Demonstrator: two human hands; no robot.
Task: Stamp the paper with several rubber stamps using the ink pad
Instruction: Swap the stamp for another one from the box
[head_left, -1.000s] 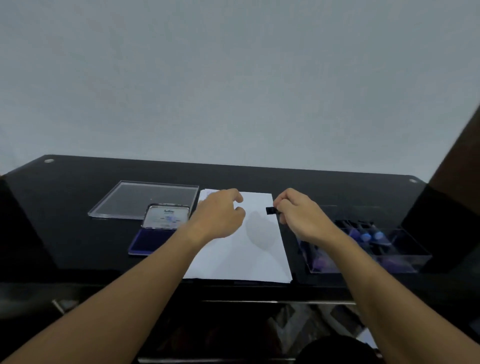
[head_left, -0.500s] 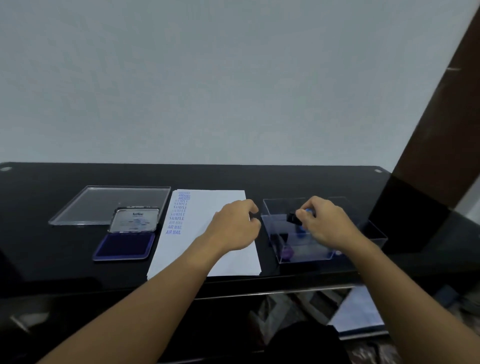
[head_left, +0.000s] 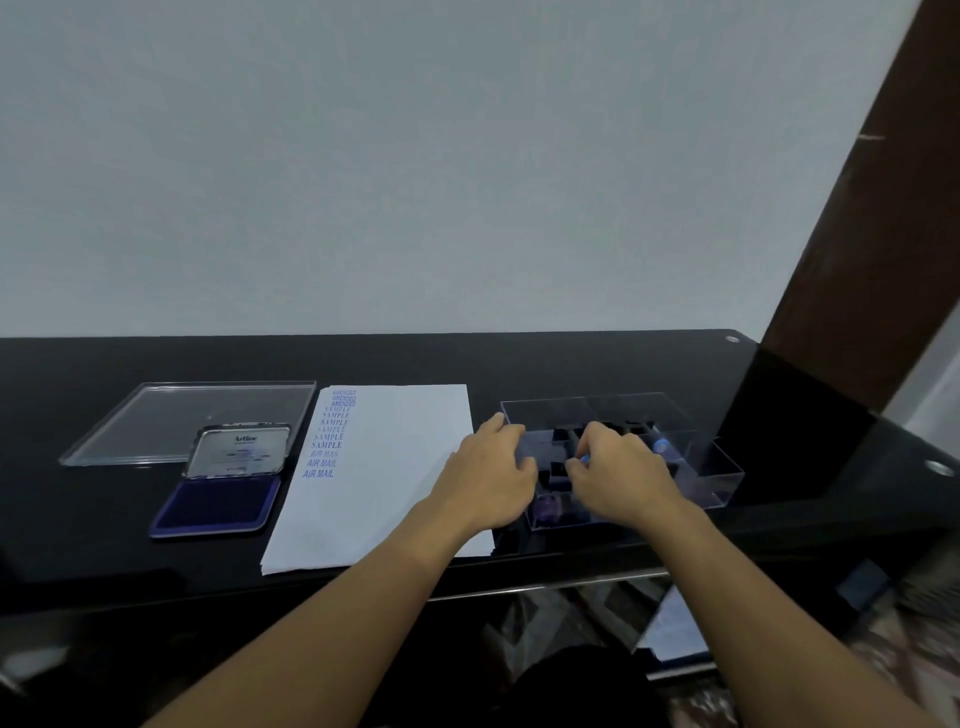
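Nearest, two bare forearms reach forward over the edge of the glossy black table (head_left: 104, 519). The left hand (head_left: 488, 467) lies at the right edge of the white sheet of paper (head_left: 395, 467), its curled fingers against the left wall of the clear plastic box (head_left: 722, 470). Whether it grips the wall or only rests there, I cannot tell. The right hand (head_left: 618, 478) is down inside the box among the small black and blue rubber stamps (head_left: 662, 445). Its fingers are bunched, with a bit of blue at the tips, but a hold on a stamp cannot be made out.

A second ago the right hand held a small black stamp over the paper and the left lay on the sheet. Both have since gone to the box. That likely means one stamp is being put back and another chosen, so more stamping is to come.

Left of the paper sits the open blue ink pad (head_left: 215, 501), its metal lid (head_left: 238, 450) raised behind it and reading "Artline". Beyond it lies a flat clear plastic lid (head_left: 156, 421).

Down the paper's left side runs a column of blue prints: "AMENDED", then "SAMPLE", then "AIR MAIL".
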